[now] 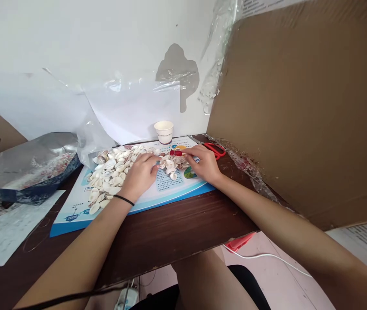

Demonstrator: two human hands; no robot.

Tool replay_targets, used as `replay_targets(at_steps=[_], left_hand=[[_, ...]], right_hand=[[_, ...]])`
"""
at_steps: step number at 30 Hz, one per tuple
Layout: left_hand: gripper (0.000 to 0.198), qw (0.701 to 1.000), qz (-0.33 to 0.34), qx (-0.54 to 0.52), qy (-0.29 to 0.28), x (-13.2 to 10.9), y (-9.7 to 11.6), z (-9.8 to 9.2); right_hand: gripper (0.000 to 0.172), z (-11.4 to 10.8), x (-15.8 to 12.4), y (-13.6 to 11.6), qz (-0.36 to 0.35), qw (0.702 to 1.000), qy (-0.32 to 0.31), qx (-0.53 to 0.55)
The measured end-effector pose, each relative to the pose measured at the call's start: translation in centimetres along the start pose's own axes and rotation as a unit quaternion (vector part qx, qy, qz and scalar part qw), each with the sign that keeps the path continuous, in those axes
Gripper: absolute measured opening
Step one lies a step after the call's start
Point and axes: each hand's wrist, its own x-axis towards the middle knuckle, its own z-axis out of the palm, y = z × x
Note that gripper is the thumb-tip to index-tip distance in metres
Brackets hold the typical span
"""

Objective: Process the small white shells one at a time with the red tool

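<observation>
A wide heap of white and cream seashells [112, 172] lies on a printed blue-and-white sheet [144, 200]. To its right is a smaller pile of shells [171, 165], with small deep-red pieces [176, 153] at its back edge; their kind is too small to make out. My left hand [143, 171], a black band at its wrist, rests between the two piles, fingers bent and thumb apart, fingertips at the small pile's left side. From the other side my right hand [203, 162] reaches in, fingers loosely apart, fingertips by the red pieces and the nearest shells.
Behind the shells stands a paper cup [164, 132] against the wall. Red-handled scissors [215, 150] lie beyond my right hand, beside crumpled plastic wrap [248, 168]. A large cardboard panel [300, 107] closes off the right. At left sits a clear-topped bag [31, 172].
</observation>
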Motion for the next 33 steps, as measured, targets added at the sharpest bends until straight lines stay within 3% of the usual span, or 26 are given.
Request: replay_targets(at_steps=[4, 9, 15, 20, 25, 28, 33], left_hand=[[0.035, 0.989, -0.073, 0.121, 0.043, -0.2, 0.2, -2.3], [0.025, 0.959, -0.197, 0.200, -0.037, -0.5, -0.2, -4.1], [0.024, 0.958, -0.198, 0.200, -0.047, -0.9, -1.3, -3.3], [0.026, 0.966, -0.199, 0.162, 0.021, -0.8, -1.2, -2.8], [0.021, 0.980, -0.178, 0.011, 0.087, -0.2, 1.3, -2.9], [0.021, 0.972, -0.160, -0.166, 0.041, -0.3, 3.3, -2.4], [0.022, 0.940, -0.156, -0.304, -0.004, -0.9, 4.7, -0.5]], right_hand=[[0.020, -0.2, -0.3, -0.3, 0.007, 1.000, 0.008, 0.010], [0.019, 0.2, -0.5, -0.2, 0.008, 1.000, -0.005, 0.022], [0.021, 0.6, -0.7, -0.2, 0.014, 0.999, -0.023, 0.038], [0.022, 0.5, -0.7, -0.6, 0.005, 0.998, -0.044, 0.042], [0.021, 0.2, -0.8, -0.9, -0.002, 0.998, -0.041, 0.039], [0.021, 0.1, -0.7, -1.0, -0.002, 0.999, -0.017, 0.046], [0.022, 0.2, -0.9, -0.9, 0.017, 0.999, -0.012, 0.044]])
